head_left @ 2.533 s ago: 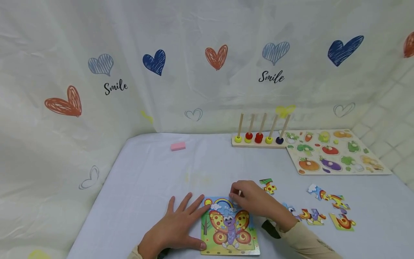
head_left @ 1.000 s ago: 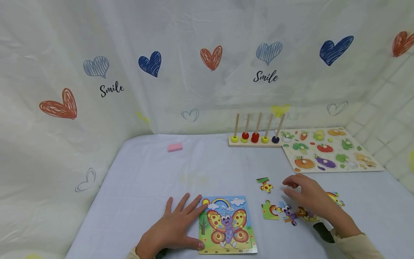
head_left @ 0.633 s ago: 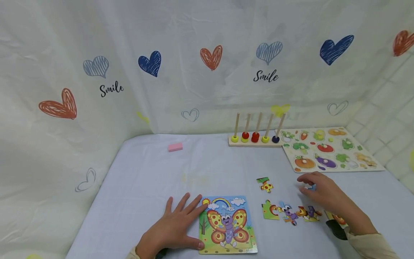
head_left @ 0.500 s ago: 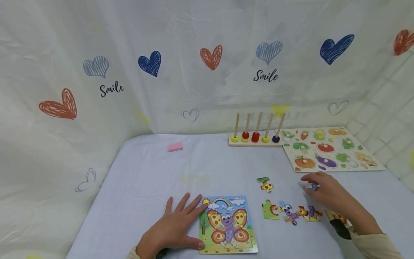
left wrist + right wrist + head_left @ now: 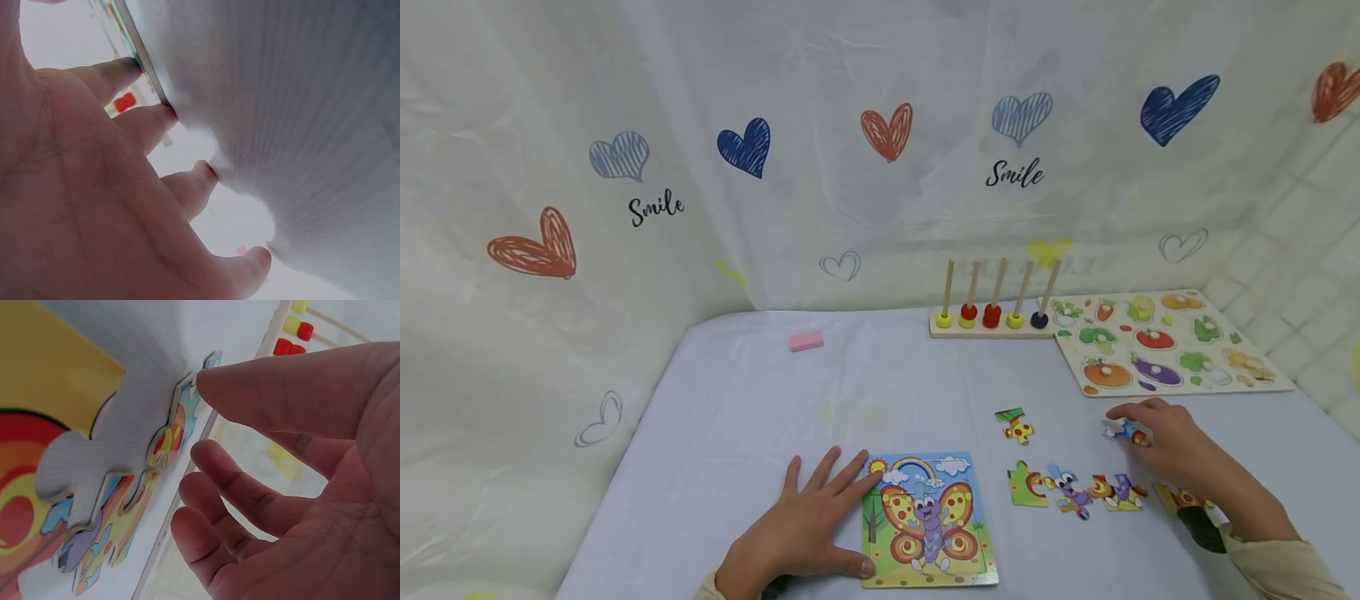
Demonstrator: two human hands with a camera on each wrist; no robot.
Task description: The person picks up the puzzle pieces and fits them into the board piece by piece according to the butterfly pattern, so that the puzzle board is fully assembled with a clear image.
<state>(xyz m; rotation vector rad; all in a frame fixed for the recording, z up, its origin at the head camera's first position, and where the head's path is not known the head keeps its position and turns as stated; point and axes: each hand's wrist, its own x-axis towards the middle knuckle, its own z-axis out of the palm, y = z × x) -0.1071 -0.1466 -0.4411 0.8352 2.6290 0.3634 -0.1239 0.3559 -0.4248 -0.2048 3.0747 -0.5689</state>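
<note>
Blue puzzle piece (image 5: 1124, 432) at right looks light, stiff; pinch 2 opposite edges. Your left hand (image 5: 808, 529) lies spread; whether your right hand (image 5: 1172, 440) grips, I cannot tell.

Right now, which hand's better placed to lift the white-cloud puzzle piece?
Likely right: the right hand is at the white-cloud piece. The left hand is spread by the butterfly puzzle, farther off.

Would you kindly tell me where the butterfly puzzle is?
In the head view, the butterfly puzzle lies at bottom centre, the left hand touching its left edge.
</note>
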